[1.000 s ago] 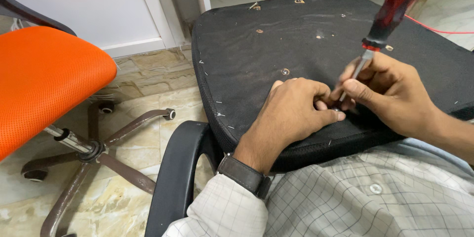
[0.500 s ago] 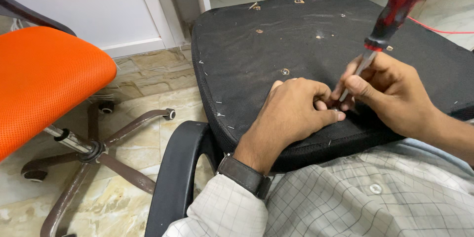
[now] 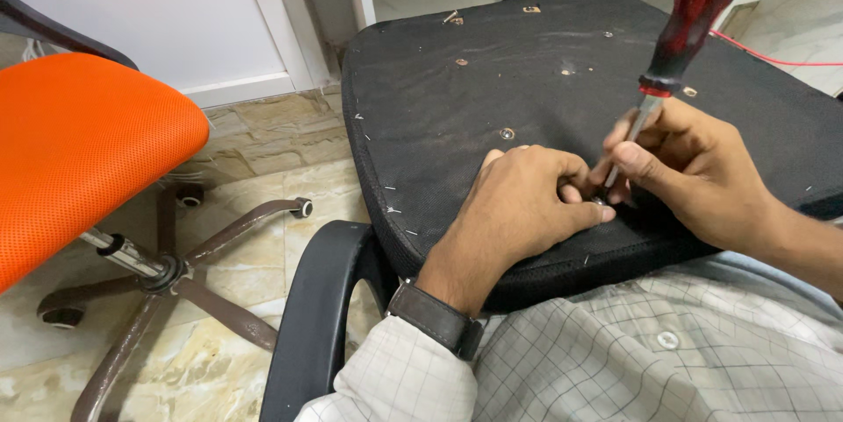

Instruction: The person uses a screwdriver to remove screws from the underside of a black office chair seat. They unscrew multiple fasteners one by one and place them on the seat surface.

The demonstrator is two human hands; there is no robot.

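- Nearest: checked white shirt sleeve [image 3: 544, 369] and dark wrist strap [image 3: 436, 319] on the person's left arm.
- Black curved plastic armrest [image 3: 318, 317] hangs just below the front edge of the upturned black fabric-covered chair seat base [image 3: 457, 97].
- Left hand [image 3: 514, 211] lies knuckles-up on the seat base, fingers curled in, thumb and forefinger pinching a small metal fastener [image 3: 597, 202]; the fastener is mostly hidden.
- Right hand [image 3: 694, 176] is closed round the steel shaft of the red-and-black-handled screwdriver [image 3: 680, 36]; tip sits at the fastener, handle tilted up and away.
- Step, as I judge it: seating the tip on the fastener. Next move calls for firm downward pressure and a straight shaft.
- Farther: brass-coloured inserts [image 3: 507, 133] dot the base; orange mesh office chair [image 3: 79, 141] to the left, on the stone-tile floor [image 3: 263, 137].
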